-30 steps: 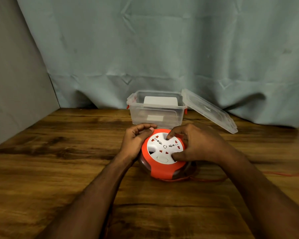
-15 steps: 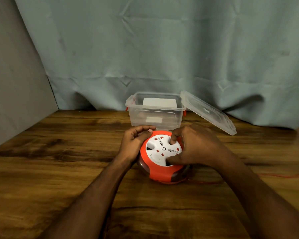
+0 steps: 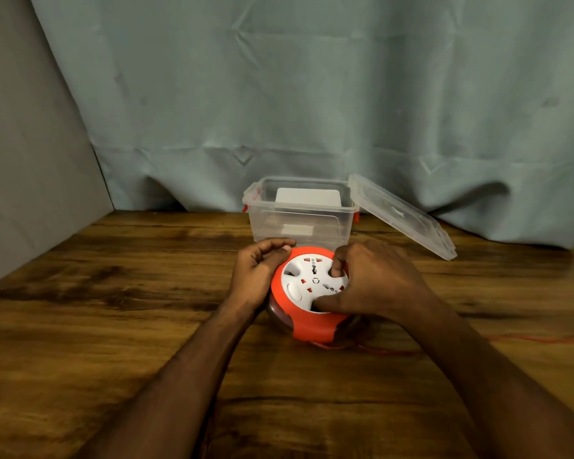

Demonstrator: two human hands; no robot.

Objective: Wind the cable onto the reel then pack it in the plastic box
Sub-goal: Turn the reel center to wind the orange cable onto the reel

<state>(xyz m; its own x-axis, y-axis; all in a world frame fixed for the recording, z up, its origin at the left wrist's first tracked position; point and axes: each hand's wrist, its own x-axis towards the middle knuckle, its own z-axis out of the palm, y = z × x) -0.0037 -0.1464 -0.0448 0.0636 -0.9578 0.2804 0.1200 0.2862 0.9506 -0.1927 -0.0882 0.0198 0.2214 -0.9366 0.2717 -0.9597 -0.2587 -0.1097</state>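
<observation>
An orange cable reel [image 3: 307, 321] with a white socket face [image 3: 312, 281] sits on the wooden table, tilted slightly toward me. My left hand [image 3: 257, 271] grips its left orange rim. My right hand [image 3: 375, 281] rests on the white face, with a finger and the thumb pressed into its recesses. A thin red cable [image 3: 524, 339] trails from under the reel to the right across the table. The clear plastic box [image 3: 299, 223] stands open just behind the reel.
The box's clear lid [image 3: 405, 215] leans against its right side, sloping down to the table. A pale blue curtain [image 3: 312, 94] hangs behind the table and a grey wall panel [image 3: 30, 160] closes the left side.
My right hand has turned the white face, so its sockets and oval button have rotated. The left hand has stayed on the orange rim.
</observation>
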